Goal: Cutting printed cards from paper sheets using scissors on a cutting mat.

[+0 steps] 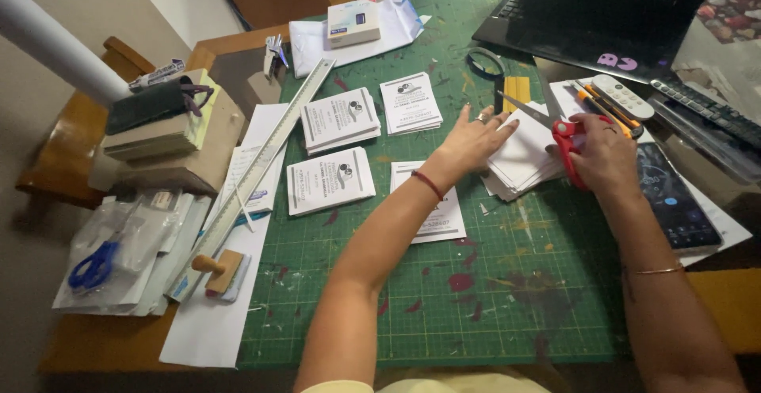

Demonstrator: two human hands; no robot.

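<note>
My left hand lies flat, fingers spread, on a stack of white paper cards at the right of the green cutting mat. My right hand grips red-handled scissors, whose blades point up-left over the stack. Three piles of printed white cards lie on the mat: one at the upper left, one beside it, one lower left. Another printed card sits under my left forearm.
A long metal ruler runs along the mat's left edge, with a wooden stamp and blue scissors in a bag further left. A laptop, remote, phone and magnifier crowd the right and back.
</note>
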